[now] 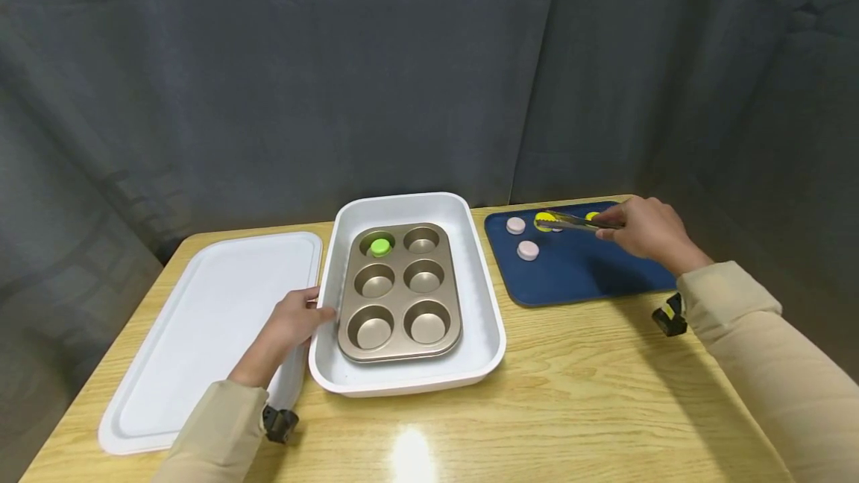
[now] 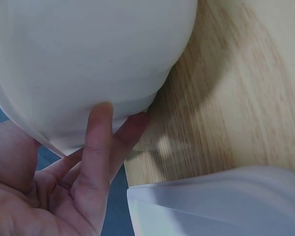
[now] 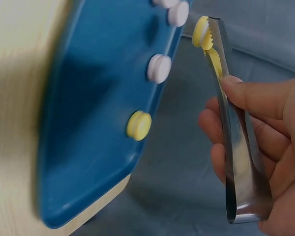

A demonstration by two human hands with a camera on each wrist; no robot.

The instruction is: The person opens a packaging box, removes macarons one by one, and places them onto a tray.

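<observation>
My left hand (image 1: 295,323) grips the left rim of a deep white tub (image 1: 396,379), thumb over the edge and fingers (image 2: 99,142) against the outer wall. In the tub lies a bronze muffin tin (image 1: 400,297); a green macaron (image 1: 380,247) sits in its far-left cup. My right hand (image 1: 647,229) holds metal tongs (image 3: 241,172), thumb pressing one arm. The tong tips pinch a yellow macaron (image 3: 202,33), raised above a blue tray (image 1: 570,282). Pink macarons (image 1: 527,250) and another yellow macaron (image 3: 139,126) lie on that tray.
A flat white tray (image 1: 201,326) lies on the wooden table (image 1: 537,393) left of the tub. The blue tray is at the right, near the table's far edge. Dark grey curtains (image 1: 335,73) hang behind and at both sides.
</observation>
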